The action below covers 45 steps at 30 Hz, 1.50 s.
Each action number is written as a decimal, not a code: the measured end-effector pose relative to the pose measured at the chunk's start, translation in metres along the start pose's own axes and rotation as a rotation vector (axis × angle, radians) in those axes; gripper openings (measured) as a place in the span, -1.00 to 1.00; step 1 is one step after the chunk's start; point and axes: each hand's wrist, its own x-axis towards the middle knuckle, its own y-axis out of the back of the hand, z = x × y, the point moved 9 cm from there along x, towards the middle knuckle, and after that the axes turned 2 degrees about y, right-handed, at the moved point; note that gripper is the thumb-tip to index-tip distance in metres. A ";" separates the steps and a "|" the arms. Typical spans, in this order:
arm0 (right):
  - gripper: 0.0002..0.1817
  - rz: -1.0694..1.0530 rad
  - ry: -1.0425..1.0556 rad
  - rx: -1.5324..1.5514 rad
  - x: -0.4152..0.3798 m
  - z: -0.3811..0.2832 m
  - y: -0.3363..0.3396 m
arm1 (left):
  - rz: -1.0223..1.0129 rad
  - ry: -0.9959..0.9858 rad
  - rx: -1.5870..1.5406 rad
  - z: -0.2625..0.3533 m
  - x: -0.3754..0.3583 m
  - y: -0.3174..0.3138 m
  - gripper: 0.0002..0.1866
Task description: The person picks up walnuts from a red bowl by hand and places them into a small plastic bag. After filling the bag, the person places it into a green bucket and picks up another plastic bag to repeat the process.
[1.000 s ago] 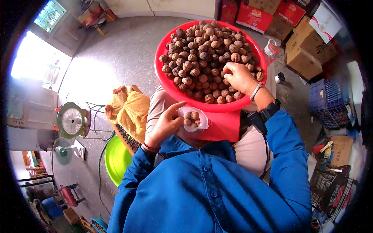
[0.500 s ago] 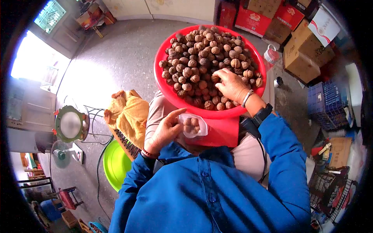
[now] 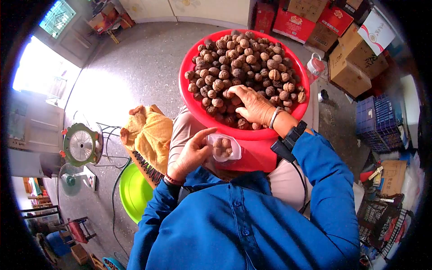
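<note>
A large red basin [image 3: 185, 96] heaped with brown walnuts [image 3: 243, 56] sits in front of my body. My right hand [image 3: 257, 108] reaches over its near side, thumb and fingers apart and curved, fingertips touching the walnuts. Whether a nut lies under those fingers is partly hidden. Below the basin's rim, my left hand [image 3: 192, 155] grips a clear plastic bag [image 3: 235, 154] by its edge, index finger stretched out. Several walnuts show inside the bag's mouth.
A red surface [image 3: 256, 155] lies under the basin. To the left are a yellow cloth [image 3: 153, 137], a green basin [image 3: 132, 193], a round fan [image 3: 82, 145] and cables. Cardboard boxes [image 3: 348, 67] and a blue crate [image 3: 378, 117] stand on the right.
My right hand has moved left and slightly nearer across the walnuts, and its thumb and fingers have spread apart. My left hand keeps hold of the bag in nearly the same place.
</note>
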 end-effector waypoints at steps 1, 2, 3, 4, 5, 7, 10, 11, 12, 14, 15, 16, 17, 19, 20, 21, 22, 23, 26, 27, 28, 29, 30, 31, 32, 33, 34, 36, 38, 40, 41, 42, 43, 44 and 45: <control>-0.45 0.000 -0.026 0.010 0.000 0.003 -0.001 | 0.000 0.001 0.000 0.000 0.000 0.000 -0.36; -0.45 -0.001 -0.026 0.011 0.001 0.005 -0.003 | -0.001 -0.008 0.005 0.000 0.000 0.000 -0.37; -0.52 0.060 0.019 -0.012 0.001 0.002 0.000 | -0.001 -0.017 0.010 0.000 0.000 0.000 -0.37; -0.58 0.121 0.065 -0.036 0.001 -0.001 0.003 | -0.001 -0.017 0.010 0.001 -0.001 0.000 -0.37; -0.58 0.122 0.065 -0.035 0.000 0.000 0.003 | -0.002 -0.014 0.012 0.002 -0.001 -0.001 -0.37; -0.63 0.039 -0.079 0.021 -0.002 0.011 -0.004 | -0.004 -0.011 0.014 0.003 -0.001 -0.001 -0.37; -0.68 0.043 -0.096 0.029 -0.004 0.014 -0.006 | -0.007 -0.010 0.013 0.002 -0.001 -0.001 -0.38; -0.68 0.044 -0.096 0.030 -0.004 0.015 -0.007 | -0.003 0.008 0.005 0.001 -0.002 -0.001 -0.38; -0.68 0.058 -0.077 -0.002 -0.004 0.014 -0.008 | 0.002 0.026 -0.003 0.000 -0.002 -0.002 -0.38; -0.68 0.074 -0.058 -0.032 -0.006 0.014 -0.009 | -0.003 0.007 0.006 0.001 -0.001 -0.002 -0.39; -0.68 0.024 -0.099 -0.013 -0.009 0.015 -0.013 | -0.008 -0.012 0.016 0.002 -0.001 -0.002 -0.39; -0.67 -0.027 -0.139 0.006 -0.011 0.016 -0.018 | -0.008 -0.013 0.017 0.000 0.000 -0.002 -0.39; -0.65 -0.020 -0.137 0.027 -0.011 0.018 -0.021 | -0.010 -0.012 0.004 -0.002 0.000 -0.001 -0.39; -0.66 -0.004 -0.109 0.013 -0.011 0.017 -0.021 | -0.011 -0.011 -0.009 -0.002 0.000 -0.002 -0.38; -0.67 0.010 -0.082 -0.001 -0.012 0.015 -0.020 | -0.011 -0.008 0.009 -0.001 0.000 -0.002 -0.38; -0.67 0.011 -0.081 -0.001 -0.011 0.016 -0.020 | -0.010 -0.005 0.027 0.000 -0.001 -0.003 -0.38; -0.68 -0.018 -0.125 0.028 -0.011 0.021 -0.023 | -0.009 -0.006 0.028 -0.002 0.000 -0.002 -0.38; -0.70 -0.046 -0.169 0.058 -0.011 0.025 -0.026 | -0.017 -0.033 0.012 -0.003 0.001 -0.003 -0.38; -0.75 -0.112 -0.259 0.110 -0.013 0.025 -0.027 | -0.025 -0.031 0.023 0.003 -0.003 -0.002 -0.39; -0.75 -0.112 -0.258 0.110 -0.013 0.025 -0.027 | -0.026 0.000 0.050 0.003 -0.004 -0.002 -0.39; -0.74 -0.112 -0.264 0.130 -0.014 0.026 -0.028 | -0.025 -0.001 0.051 0.002 -0.004 -0.003 -0.39; -0.73 -0.112 -0.270 0.150 -0.015 0.027 -0.029 | -0.013 -0.025 0.038 0.001 -0.003 -0.004 -0.40; -0.73 -0.112 -0.268 0.150 -0.016 0.028 -0.030 | 0.000 -0.049 0.026 0.002 -0.002 -0.004 -0.40; -0.73 -0.074 -0.211 0.130 -0.015 0.025 -0.027 | 0.001 -0.050 0.026 0.001 -0.003 -0.004 -0.40; -0.72 -0.037 -0.152 0.109 -0.015 0.023 -0.024 | 0.008 -0.065 0.060 0.002 -0.003 -0.003 -0.41; -0.72 -0.036 -0.149 0.109 -0.016 0.020 -0.021 | 0.014 -0.081 0.094 0.005 -0.004 -0.003 -0.42; -0.73 -0.061 -0.186 0.158 -0.017 0.022 -0.021 | 0.016 -0.081 0.096 0.006 -0.005 -0.003 -0.42; -0.74 -0.086 -0.221 0.208 -0.019 0.019 -0.017 | -0.006 -0.016 0.104 0.005 -0.006 -0.004 -0.40; -0.81 -0.125 -0.362 0.422 -0.026 0.018 -0.016 | -0.011 -0.012 0.094 0.004 -0.007 -0.004 -0.40; -0.81 -0.150 -0.366 0.417 -0.026 0.009 -0.010 | -0.015 -0.007 0.083 0.002 -0.007 -0.004 -0.40; -0.80 -0.174 -0.372 0.411 -0.027 0.005 -0.009 | 0.003 -0.030 0.097 0.003 -0.006 -0.005 -0.40; -0.80 -0.177 -0.367 0.411 -0.027 0.003 -0.008 | 0.021 -0.054 0.112 0.005 -0.005 -0.005 -0.41; -0.79 -0.176 -0.367 0.426 -0.027 0.001 -0.007 | 0.026 -0.054 0.112 0.004 -0.005 -0.004 -0.41; -0.79 -0.175 -0.368 0.441 -0.028 -0.001 -0.007 | 0.021 -0.057 0.108 0.004 -0.005 -0.004 -0.43; -0.81 -0.186 -0.381 0.454 -0.028 -0.007 -0.003 | 0.015 -0.060 0.104 0.004 -0.005 -0.004 -0.45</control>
